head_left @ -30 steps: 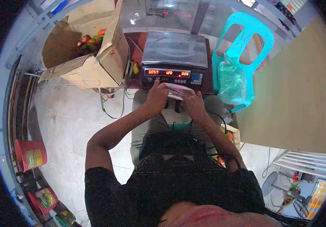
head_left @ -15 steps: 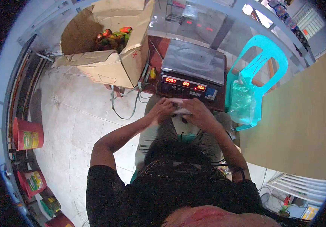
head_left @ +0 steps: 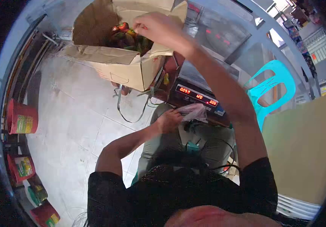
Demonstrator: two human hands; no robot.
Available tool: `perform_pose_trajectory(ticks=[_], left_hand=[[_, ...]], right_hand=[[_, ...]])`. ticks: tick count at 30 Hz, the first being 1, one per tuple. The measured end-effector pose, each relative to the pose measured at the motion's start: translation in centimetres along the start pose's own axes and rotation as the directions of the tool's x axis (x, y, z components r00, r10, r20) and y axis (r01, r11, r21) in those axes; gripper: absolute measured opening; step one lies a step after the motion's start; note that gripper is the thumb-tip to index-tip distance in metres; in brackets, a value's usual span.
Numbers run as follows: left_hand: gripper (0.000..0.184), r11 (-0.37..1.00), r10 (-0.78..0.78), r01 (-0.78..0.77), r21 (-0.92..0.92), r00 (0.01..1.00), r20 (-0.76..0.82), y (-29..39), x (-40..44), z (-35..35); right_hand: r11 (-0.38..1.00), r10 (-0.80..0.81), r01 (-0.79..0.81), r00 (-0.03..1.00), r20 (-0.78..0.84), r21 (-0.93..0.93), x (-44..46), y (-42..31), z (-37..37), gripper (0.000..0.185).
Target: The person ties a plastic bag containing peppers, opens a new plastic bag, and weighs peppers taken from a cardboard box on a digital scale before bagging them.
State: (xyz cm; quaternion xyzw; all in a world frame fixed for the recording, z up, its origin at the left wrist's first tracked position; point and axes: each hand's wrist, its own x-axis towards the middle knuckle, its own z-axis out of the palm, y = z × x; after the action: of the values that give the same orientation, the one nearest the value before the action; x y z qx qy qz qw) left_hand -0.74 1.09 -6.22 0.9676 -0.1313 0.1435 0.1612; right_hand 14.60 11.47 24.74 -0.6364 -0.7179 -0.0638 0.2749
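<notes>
My left hand is closed on a thin clear plastic bag above my lap, in front of the digital scale. The scale's red display reads 0.050, 1.20 and 0.06. Stretched over the scale, my right arm reaches to the open cardboard box at the back left. My right hand is at the box opening with its fingers curled together, beside red, orange and green peppers. A small red spot shows among these fingers, but what they hold is unclear.
A turquoise plastic chair stands right of the scale. A large tan board lies at the right. Red pots line the left wall. A loose strap hangs from below the box to the tiled floor.
My right hand has left the plastic bag and moved up and left to the peppers in the box. My left hand keeps the bag. The view has shifted somewhat.
</notes>
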Motion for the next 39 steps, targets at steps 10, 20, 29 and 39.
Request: perform_pose_trajectory(ticks=[10,20,29,39], left_hand=[[0.029,1.000,-0.025,0.025,0.001,1.000,0.015,0.4,0.1,-0.5],[0.044,0.997,0.071,-0.070,-0.032,0.997,0.039,2.4,1.2,-1.7],[0.031,0.999,-0.041,0.041,0.035,0.999,0.010,2.6,0.6,0.1],[0.025,0.960,-0.277,0.219,-0.173,0.815,-0.508,-13.1,14.5,-35.2]], right_hand=[[0.864,0.345,-0.355,0.934,0.094,0.357,-22.0,-3.7,0.0,0.016],[0.919,0.380,-0.342,0.900,0.211,-0.198,-35.7,-4.7,6.8,0.020],[0.843,0.478,-0.310,0.806,0.349,-0.440,-38.7,-3.3,6.5,0.011],[0.785,0.583,-0.477,0.785,0.211,-0.395,-45.7,-1.0,6.8,0.010]])
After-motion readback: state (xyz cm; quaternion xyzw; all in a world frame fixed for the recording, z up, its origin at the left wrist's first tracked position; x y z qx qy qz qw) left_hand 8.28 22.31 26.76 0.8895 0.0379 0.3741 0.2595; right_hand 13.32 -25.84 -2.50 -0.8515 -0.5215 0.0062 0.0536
